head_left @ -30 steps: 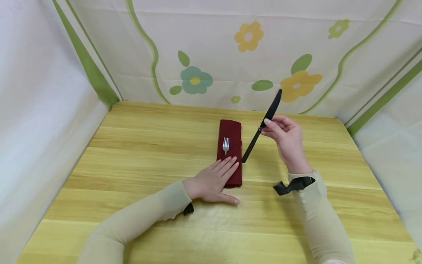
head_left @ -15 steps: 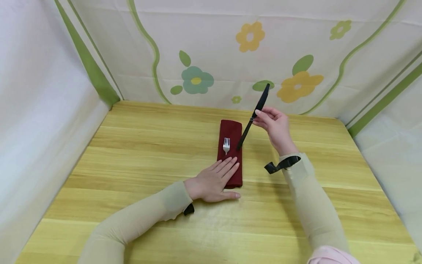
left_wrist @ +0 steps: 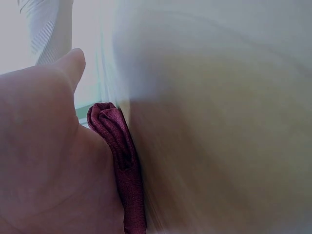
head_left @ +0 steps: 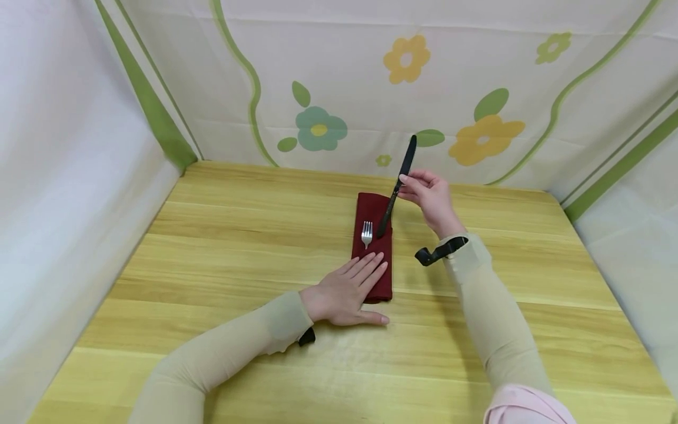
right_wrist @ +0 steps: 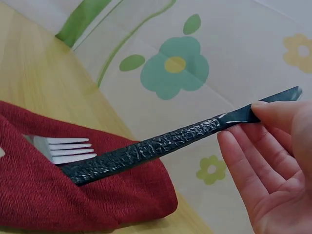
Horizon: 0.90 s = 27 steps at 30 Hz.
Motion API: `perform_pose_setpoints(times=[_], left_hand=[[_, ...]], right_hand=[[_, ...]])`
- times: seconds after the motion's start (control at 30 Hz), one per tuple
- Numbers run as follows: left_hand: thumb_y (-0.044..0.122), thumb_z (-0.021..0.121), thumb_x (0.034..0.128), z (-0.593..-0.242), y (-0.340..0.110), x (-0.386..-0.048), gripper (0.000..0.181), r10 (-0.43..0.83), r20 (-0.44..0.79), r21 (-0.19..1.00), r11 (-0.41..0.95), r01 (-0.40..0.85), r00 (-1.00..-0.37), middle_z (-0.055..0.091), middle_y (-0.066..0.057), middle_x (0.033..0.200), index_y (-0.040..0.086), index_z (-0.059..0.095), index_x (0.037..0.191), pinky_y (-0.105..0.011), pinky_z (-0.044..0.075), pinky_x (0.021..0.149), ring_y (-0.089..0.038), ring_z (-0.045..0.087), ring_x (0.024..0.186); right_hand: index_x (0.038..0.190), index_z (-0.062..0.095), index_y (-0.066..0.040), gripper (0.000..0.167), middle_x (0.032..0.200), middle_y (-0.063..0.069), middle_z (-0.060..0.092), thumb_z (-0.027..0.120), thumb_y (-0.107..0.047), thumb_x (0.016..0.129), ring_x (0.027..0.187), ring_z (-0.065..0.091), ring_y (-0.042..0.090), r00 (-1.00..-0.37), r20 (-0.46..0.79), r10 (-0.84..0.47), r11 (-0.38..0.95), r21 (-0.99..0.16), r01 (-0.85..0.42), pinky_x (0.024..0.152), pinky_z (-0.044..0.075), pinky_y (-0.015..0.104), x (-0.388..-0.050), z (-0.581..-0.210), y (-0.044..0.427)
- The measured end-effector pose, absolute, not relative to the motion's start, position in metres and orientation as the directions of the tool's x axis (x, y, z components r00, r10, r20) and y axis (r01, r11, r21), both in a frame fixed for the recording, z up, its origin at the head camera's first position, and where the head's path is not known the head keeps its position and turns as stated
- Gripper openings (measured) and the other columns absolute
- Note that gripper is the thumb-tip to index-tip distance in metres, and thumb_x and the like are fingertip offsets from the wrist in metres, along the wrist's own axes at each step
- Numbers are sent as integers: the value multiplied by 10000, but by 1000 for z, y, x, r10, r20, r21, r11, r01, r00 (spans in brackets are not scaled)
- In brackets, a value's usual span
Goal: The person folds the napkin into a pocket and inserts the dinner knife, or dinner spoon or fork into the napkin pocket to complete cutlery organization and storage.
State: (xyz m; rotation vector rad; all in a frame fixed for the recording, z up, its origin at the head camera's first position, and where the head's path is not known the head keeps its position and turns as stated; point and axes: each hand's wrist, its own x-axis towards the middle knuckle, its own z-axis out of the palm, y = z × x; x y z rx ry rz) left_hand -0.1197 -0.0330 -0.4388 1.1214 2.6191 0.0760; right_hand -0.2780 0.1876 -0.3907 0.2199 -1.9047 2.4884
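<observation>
A dark red folded napkin [head_left: 372, 206] lies lengthwise on the wooden table. From its fold stick out the silver tines of a fork [head_left: 367, 233]; the fork's lower part is hidden. My left hand [head_left: 344, 294] rests flat across the napkin's near half, fingers straight and thumb spread. In the left wrist view its palm sits against the layered napkin edge [left_wrist: 129, 190]. With thumb and fingers my right hand [head_left: 434, 203] pinches a black table knife [right_wrist: 156, 144] by its blade. The knife tilts, textured handle down, its end at the napkin's fold beside the fork; how deep it sits I cannot tell.
The pale wooden table [head_left: 238, 235] extends on both sides of the napkin. A white cloth backdrop [head_left: 360, 70] with printed flowers rises behind the table's far edge. White cloth walls [head_left: 63, 147] stand at left and right.
My right hand has moved left with the knife, bringing the handle end from beside the napkin onto its fold next to the fork. My left hand has stayed on the napkin.
</observation>
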Motion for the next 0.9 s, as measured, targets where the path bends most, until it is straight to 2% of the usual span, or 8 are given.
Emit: perform_pose_setpoints(times=[0.23,0.63,0.9], left_hand=[[849,283,911,-440,-33,-120,1071,716,-241,142,694,706,-655,-199,-38,1668,140,-121,1603,-330,-99,1191,-173,-208,1500],[868,288,893,-440,-34,-119,1102,712,-249,123,695,708,-656,-216,-41,1661,137,-142,1597,-344,-82,1197,-186,-215,1499],[877,311,881,-437,-33,-119,1121,712,-265,138,696,705,-650,-238,-36,1653,146,-159,1590,-344,-77,1199,-177,-225,1495]], right_hand=[[1033,646,41,149,889,103,725,733,-43,944,739,721,214,-990,62,-124,-240,-970,-31,850,571,442,-279,-396,188],[1102,625,85,210,998,154,703,699,-65,976,792,734,220,-978,-114,-172,-68,-990,128,799,594,371,-291,-402,182],[1087,596,90,150,881,126,699,659,1,985,691,722,196,-953,-171,-251,-45,-981,188,733,604,336,-291,-412,180]])
